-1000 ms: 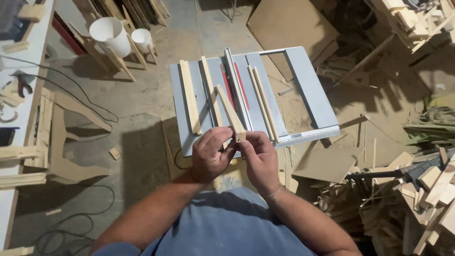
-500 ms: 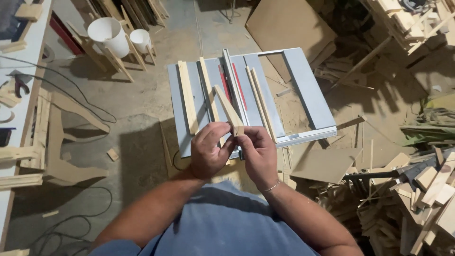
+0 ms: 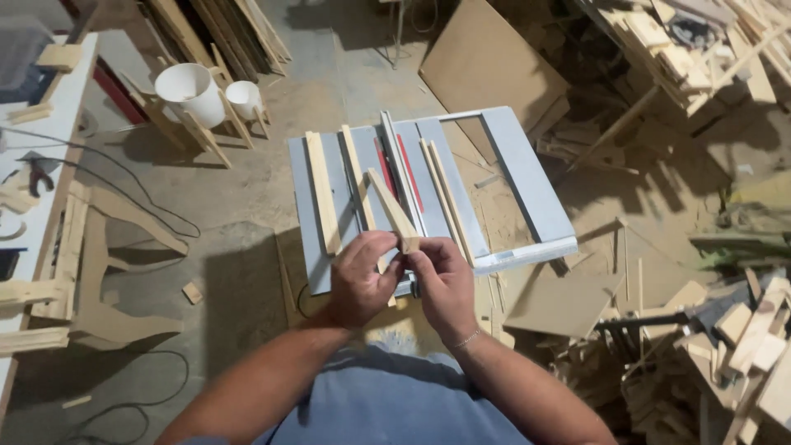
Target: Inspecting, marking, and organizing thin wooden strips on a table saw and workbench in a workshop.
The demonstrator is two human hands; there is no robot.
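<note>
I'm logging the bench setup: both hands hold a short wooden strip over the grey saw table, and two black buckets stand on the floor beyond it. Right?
Not quite. The buckets are white, not black, as the head view shows. The rest holds: the left hand and right hand hold the wooden strip over the grey saw table.

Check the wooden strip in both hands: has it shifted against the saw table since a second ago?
No. The wooden strip still angles over the saw table by the red insert.

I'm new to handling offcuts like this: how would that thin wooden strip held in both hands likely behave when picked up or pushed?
The wooden strip is probably light: left hand and right hand hold it by one end with a fingertip grip. It looks stiff, staying straight while angled over the table saw. Being so slender, it might snap if bent. Flat-sided, it should slide, not roll.
</note>
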